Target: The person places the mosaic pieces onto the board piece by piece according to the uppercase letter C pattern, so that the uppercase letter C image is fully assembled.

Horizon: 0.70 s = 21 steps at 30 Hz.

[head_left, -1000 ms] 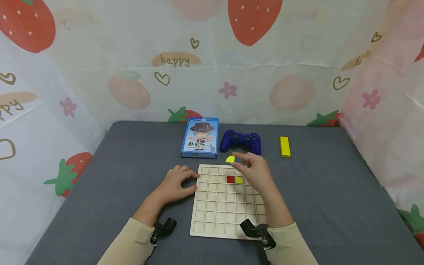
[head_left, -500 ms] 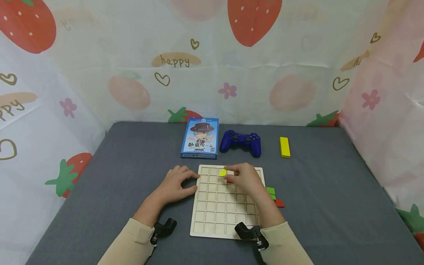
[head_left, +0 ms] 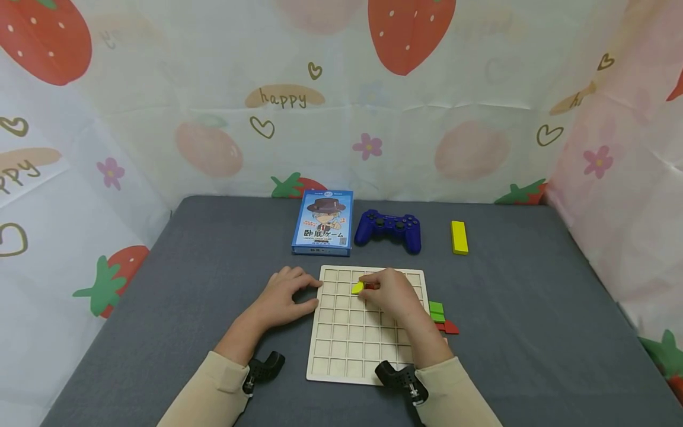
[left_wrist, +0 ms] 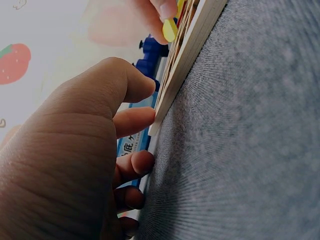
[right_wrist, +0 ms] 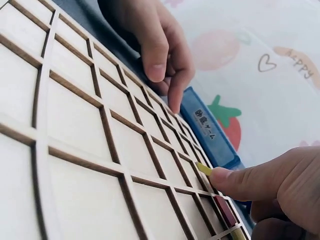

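head view: right hand point(head_left: 392, 293) pinches small yellow quarter-circle tile point(head_left: 357, 288) low over wooden grid board point(head_left: 347, 344), just left of red tile point(head_left: 369, 287); left hand point(head_left: 283, 296) rests relaxed on board's left edge.

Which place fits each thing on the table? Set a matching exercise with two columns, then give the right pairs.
Things:
1. card box
2. gamepad
3. yellow bar
4. green blocks

Places:
A. just off the grid board's right edge
B. far right, alone, past the gamepad
C. behind the board's left corner
D. between the card box and the yellow bar

Pairs: 1-C, 2-D, 3-B, 4-A
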Motion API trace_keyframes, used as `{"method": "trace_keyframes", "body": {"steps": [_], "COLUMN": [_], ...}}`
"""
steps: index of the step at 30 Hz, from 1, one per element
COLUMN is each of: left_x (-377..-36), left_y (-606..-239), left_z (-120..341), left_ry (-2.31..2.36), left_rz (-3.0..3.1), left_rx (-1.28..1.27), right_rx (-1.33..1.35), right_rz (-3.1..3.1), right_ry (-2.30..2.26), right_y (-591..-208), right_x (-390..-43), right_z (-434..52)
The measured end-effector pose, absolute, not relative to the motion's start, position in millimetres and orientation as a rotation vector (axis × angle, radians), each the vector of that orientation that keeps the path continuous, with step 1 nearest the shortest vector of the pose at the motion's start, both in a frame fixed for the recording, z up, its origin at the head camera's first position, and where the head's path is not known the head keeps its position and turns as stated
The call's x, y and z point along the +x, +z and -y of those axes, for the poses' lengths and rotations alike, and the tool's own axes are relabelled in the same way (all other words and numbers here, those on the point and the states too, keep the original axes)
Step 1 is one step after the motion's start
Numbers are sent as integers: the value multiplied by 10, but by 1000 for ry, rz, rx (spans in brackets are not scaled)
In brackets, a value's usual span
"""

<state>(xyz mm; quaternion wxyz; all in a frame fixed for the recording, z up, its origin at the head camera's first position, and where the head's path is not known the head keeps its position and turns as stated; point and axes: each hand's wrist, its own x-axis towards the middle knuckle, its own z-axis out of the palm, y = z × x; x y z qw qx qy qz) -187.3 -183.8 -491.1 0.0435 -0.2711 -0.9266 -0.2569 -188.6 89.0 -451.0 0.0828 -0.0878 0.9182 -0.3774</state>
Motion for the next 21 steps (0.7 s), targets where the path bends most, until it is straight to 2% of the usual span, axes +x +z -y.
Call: {"method": "trace_keyframes", "body": {"steps": [21], "left_x": [-1873], "left_y": [-4898], "left_z": [1833], "left_ry": [-781], "left_rz": [2822], "left_rx": [-831], "right_rx": [-297], "right_rz": [-2819], "right_ry": [-958], "right_y": [-4509], "right_x": [-1879], "right_z": [-895]}}
